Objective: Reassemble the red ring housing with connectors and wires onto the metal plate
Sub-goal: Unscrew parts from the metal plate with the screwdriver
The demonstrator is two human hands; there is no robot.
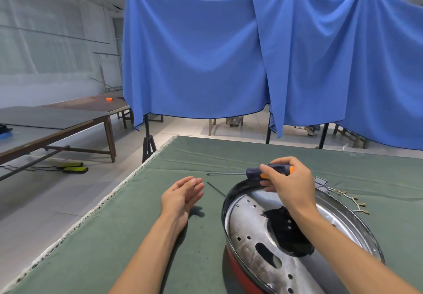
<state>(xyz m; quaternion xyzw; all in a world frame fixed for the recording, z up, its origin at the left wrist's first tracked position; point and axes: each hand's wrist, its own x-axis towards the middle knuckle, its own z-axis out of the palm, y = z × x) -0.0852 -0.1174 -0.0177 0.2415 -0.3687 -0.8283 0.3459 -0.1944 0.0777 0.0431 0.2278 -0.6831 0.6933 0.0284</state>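
Observation:
A round metal plate [251, 241] with several holes and a dark central opening lies at the lower right of the green table. The red ring housing [238, 273] shows beneath its near edge. My right hand [288, 183] grips a screwdriver [254, 172] by its dark blue and orange handle, above the plate's far rim, with the shaft pointing left. My left hand [183, 196] hovers open to the left of the plate, palm turned right, holding nothing. Wires with brass connectors [352, 199] lie just beyond the plate's right rim.
A green cloth [142, 236] covers the table, whose left edge runs diagonally. A thin dark rod [216, 189] lies between my left hand and the plate. A metal bracket [321, 181] sits behind the plate. Blue curtains [206, 60] hang beyond; brown tables [68, 119] stand at left.

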